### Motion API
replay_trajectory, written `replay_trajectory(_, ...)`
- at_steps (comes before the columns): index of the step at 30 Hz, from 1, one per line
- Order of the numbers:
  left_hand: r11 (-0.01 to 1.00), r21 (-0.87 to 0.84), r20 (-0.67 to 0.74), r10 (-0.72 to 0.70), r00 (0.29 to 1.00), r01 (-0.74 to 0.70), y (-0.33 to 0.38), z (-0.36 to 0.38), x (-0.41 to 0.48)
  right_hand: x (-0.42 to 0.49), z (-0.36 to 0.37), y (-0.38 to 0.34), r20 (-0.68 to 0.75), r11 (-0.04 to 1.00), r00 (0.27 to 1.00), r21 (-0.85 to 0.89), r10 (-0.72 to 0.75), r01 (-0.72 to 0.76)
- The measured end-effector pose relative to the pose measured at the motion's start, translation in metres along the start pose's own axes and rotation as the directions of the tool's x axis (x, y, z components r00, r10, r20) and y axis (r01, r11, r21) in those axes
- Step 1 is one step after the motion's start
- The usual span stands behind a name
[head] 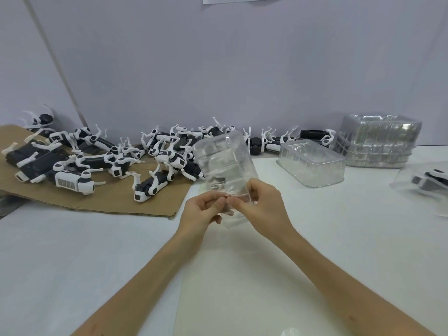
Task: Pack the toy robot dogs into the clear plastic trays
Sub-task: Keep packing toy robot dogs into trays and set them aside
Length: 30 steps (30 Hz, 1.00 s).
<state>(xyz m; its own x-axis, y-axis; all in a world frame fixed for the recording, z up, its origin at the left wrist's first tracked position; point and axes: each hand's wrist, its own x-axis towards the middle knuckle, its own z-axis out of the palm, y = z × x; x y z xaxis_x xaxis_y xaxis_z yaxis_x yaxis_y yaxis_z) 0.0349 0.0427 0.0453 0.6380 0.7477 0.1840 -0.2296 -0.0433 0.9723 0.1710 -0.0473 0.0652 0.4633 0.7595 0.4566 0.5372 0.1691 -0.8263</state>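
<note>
Both hands [206,209] [257,204] pinch clear tray [223,161] edge above table [97,238].

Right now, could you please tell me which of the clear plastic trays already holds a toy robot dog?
The tray at the far right edge: a dog lies inside it. The held tray, the lone tray and the stack look empty.
</note>
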Motion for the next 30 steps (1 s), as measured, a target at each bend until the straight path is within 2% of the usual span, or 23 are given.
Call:
replay_trajectory(5, 0.999, 0.01, -0.016, -0.04, 0.999, 0.04, 0.0, 0.0, 0.002, 0.002, 0.001, 0.004, 0.061, 0.998, 0.998, -0.063, -0.004, 0.008)
replay_trajectory(8, 0.997, 0.034, -0.093, -0.065, 0.994, 0.069, 0.002, 0.0, 0.003, 0.003, 0.001, 0.003, 0.114, 0.998, 0.993, -0.06, 0.015, -0.008)
replay_trajectory(15, 0.994, 0.105, -0.19, 0.012, 0.982, 0.008, 0.005, 0.006, 0.007, 0.011, -0.012, -0.005, 0.02, 0.999, 0.999, 0.013, 0.038, -0.038)
replay_trajectory(17, 0.999, 0.048, -0.211, 0.022, 0.977, -0.012, 0.007, 0.002, 0.008, 0.019, -0.023, -0.006, -0.071, 0.993, 0.995, 0.094, 0.075, -0.068)
replay_trajectory(18, 1.0, 0.02, -0.222, 0.024, 0.975, -0.02, 0.009, -0.003, 0.008, 0.025, -0.033, -0.004, -0.172, 0.986, 0.98, 0.149, 0.102, -0.076)
replay_trajectory(20, 1.0, -0.001, -0.223, 0.017, 0.975, -0.017, 0.013, -0.016, 0.008, 0.034, -0.06, 0.003, -0.407, 0.981, 0.903, 0.182, 0.137, -0.066)
replay_trajectory(22, 0.998, -0.058, -0.206, -0.005, 0.979, -0.007, 0.017, -0.024, 0.009, 0.037, -0.083, 0.011, -0.56, 0.994, 0.822, 0.094, 0.102, -0.059)
replay_trajectory(25, 0.98, -0.201, -0.171, -0.04, 0.984, 0.005, 0.019, -0.025, 0.011, 0.037, -0.093, 0.015, -0.627, 0.999, 0.779, -0.036, -0.009, -0.018)
replay_trajectory(30, 0.945, -0.325, -0.068, -0.069, 0.995, 0.043, 0.021, -0.025, 0.008, 0.033, -0.088, 0.008, -0.575, 0.973, 0.792, -0.21, -0.204, 0.099)
